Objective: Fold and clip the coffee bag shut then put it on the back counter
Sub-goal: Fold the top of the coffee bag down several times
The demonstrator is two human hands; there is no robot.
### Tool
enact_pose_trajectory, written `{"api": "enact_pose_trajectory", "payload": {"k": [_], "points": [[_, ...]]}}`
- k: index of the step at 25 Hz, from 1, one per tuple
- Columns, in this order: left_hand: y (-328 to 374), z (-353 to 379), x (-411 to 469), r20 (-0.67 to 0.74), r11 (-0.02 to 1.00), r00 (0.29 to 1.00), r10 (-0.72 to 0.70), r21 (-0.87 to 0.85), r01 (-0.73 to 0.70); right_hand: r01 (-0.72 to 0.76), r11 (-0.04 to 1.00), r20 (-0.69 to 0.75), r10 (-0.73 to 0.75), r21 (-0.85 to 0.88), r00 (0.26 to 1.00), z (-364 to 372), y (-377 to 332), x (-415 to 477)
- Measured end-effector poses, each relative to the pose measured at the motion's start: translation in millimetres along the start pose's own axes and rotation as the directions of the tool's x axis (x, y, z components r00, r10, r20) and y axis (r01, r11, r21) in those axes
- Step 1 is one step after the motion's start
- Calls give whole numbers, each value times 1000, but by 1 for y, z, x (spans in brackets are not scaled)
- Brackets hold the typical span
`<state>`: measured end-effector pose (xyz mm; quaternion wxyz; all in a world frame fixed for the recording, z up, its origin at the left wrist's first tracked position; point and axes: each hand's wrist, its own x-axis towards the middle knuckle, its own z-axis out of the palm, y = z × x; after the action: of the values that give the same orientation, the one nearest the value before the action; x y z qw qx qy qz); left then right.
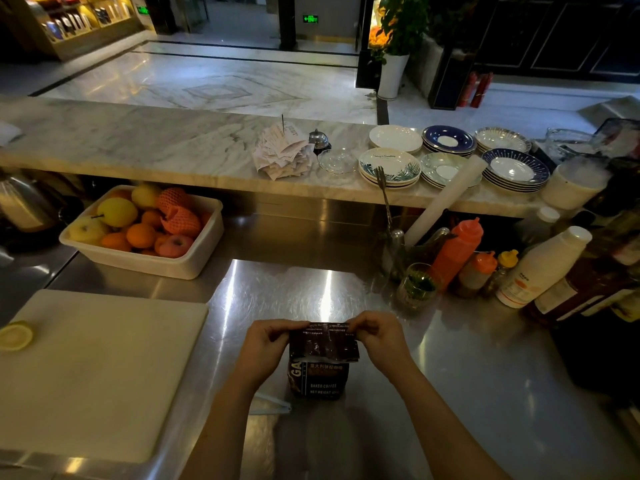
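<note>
A dark brown coffee bag (322,374) stands upright on the steel worktop (450,375) near the front edge. Its top flap is bent over toward me. My left hand (268,344) pinches the flap's left corner and my right hand (379,336) pinches its right corner. A pale blue clip-like object (268,403) lies flat on the steel just left of the bag, partly hidden by my left forearm. The raised marble counter (156,143) runs across the back.
A white cutting board (97,368) with a lemon half (15,336) lies at left. Behind it is a white tub of fruit (145,230). Sauce bottles (457,251), a glass (417,285) and stacked plates (389,166) crowd the right side. Receipts on a spike (282,152) stand on the marble.
</note>
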<state>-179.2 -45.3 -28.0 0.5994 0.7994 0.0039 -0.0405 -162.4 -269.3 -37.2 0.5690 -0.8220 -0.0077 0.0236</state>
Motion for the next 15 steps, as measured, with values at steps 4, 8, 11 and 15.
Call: {"api": "enact_pose_trajectory", "payload": {"k": [4, 8, 11, 15], "points": [[9, -4, 3, 51, 997, 998, -42, -57, 45, 38, 996, -24, -40, -79, 999, 1, 2, 0], [11, 4, 6, 58, 994, 998, -16, 111, 10, 104, 968, 54, -94, -229, 994, 2, -6, 0], [8, 17, 5, -17, 980, 998, 55, 190, -51, 108, 956, 183, -59, -272, 981, -7, -16, 4], [5, 19, 3, -43, 990, 998, 54, 135, -48, 99, 949, 303, -4, -299, 953, 12, -28, 2]]}}
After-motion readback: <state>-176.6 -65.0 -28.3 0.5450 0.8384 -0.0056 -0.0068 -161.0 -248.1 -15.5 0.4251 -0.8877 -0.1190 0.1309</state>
